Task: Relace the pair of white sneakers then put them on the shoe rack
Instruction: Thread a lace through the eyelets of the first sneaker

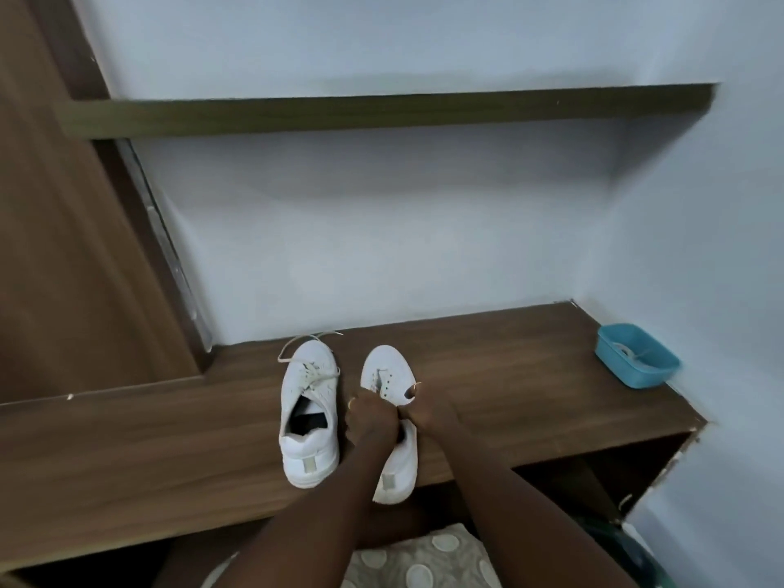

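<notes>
Two white sneakers stand side by side on a brown wooden desk point(509, 375), toes toward the wall. The left sneaker point(309, 413) has a loose lace trailing past its toe and shows a dark insole. The right sneaker point(390, 388) hangs its heel over the desk's front edge. My left hand point(371, 422) grips the right sneaker at its throat from the left side. My right hand point(424, 411) holds the same sneaker from the right, fingers curled at the eyelets. Whether a lace is between my fingers is hidden.
A blue plastic tub point(636, 354) sits at the desk's far right against the wall. A wooden shelf point(382, 110) runs along the wall above. A wooden panel point(63, 248) stands at the left. An open compartment point(585, 473) lies under the desk.
</notes>
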The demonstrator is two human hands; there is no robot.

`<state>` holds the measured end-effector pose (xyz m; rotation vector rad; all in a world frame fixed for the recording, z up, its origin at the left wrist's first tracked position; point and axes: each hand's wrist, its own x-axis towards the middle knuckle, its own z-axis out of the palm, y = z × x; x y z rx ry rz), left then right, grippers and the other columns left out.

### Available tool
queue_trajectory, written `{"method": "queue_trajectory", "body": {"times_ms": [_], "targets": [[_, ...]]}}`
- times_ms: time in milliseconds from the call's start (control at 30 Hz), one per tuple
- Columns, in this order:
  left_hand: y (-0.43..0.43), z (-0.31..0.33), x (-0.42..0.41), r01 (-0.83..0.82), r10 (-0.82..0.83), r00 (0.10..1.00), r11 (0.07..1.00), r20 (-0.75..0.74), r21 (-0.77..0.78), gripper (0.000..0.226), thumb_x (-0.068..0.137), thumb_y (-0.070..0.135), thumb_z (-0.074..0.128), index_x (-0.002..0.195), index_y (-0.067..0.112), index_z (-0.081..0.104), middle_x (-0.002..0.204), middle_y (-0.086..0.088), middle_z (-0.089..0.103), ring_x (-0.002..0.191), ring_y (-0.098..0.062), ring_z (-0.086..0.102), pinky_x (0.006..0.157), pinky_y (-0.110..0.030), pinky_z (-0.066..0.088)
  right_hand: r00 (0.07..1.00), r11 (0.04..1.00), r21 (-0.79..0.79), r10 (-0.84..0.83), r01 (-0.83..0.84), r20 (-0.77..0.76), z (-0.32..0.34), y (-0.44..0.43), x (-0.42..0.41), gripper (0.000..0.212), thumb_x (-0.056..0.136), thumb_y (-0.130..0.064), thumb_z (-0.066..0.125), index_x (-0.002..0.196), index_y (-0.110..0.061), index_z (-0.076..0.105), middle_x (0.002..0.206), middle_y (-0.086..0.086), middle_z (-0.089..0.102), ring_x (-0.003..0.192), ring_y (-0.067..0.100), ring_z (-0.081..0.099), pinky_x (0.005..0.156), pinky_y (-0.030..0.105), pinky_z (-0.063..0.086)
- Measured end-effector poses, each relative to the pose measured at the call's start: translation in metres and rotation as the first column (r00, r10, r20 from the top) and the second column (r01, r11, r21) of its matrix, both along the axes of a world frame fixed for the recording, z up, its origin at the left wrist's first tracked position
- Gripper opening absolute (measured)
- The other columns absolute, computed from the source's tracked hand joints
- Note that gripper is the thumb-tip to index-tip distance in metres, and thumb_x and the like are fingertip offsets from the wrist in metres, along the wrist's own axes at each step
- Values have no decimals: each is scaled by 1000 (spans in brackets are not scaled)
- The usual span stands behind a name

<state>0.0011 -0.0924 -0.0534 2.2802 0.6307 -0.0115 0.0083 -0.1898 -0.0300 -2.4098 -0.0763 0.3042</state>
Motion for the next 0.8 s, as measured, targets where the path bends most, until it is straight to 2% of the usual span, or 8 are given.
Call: {"method": "queue_trajectory", "body": {"times_ms": [133,233,333,467,567,633,733,800], "targets": [[-3,3,1,-2,2,1000,1000,13,-18,26,91,7,41,113,2,54,113,-18,59,105,-32,58,74,-32,43,1000,1000,-24,-7,7,8,1,7,6,37,87,-25,63,115,-1,58,108,14,64,95,25,61,76,28,43],[-5,5,3,-43,44,999,998,27,-49,26,97,15,39,111,0,55,112,-18,60,105,-31,59,81,-34,47,1000,999,-35,4,-4,-21,-1,7,11,37,86,-24,64,113,0,59,93,11,58,85,23,57,75,30,45],[-8,9,6,-41,41,999,998,4,-46,30,99,21,39,114,0,56,115,-17,61,107,-29,59,91,-35,48,1000,993,-113,23,-23,-3,-2,6,18,31,84,-22,64,104,1,63,98,15,65,94,28,62,78,31,46],[-20,20,12,91,-94,993,995,-70,-42,15,100,15,38,101,10,53,124,-13,56,110,-21,55,83,-23,40,999,972,-233,16,-7,34,5,-2,27,16,92,-23,54,80,-13,55,79,2,52,75,16,52,82,30,44],[-19,32,12,246,-246,967,969,-69,-8,22,101,14,34,81,24,34,96,4,51,92,-14,40,80,-21,35,998,963,-268,-19,36,66,14,-14,31,24,99,-20,42,115,-8,56,119,13,58,110,23,55,91,27,38],[-11,35,16,336,-334,941,941,-59,32,31,101,17,34,73,28,30,78,7,40,94,-15,40,85,-23,37,996,958,-282,-22,47,89,16,-20,33,15,100,-17,38,99,-17,53,129,14,55,113,20,52,90,25,35],[6,30,21,342,-341,940,939,-25,34,19,100,20,37,101,18,56,111,-7,62,99,-18,55,84,-23,41,986,968,-230,-70,104,151,17,-13,34,24,98,-15,41,116,-8,57,128,12,56,114,20,54,91,23,38],[23,33,16,236,-237,969,972,69,14,26,97,15,43,111,6,62,115,-14,64,102,-26,60,87,-31,47,970,978,-130,-136,164,203,18,4,34,33,97,-15,43,126,-4,53,128,11,58,117,22,54,94,24,40]]}}
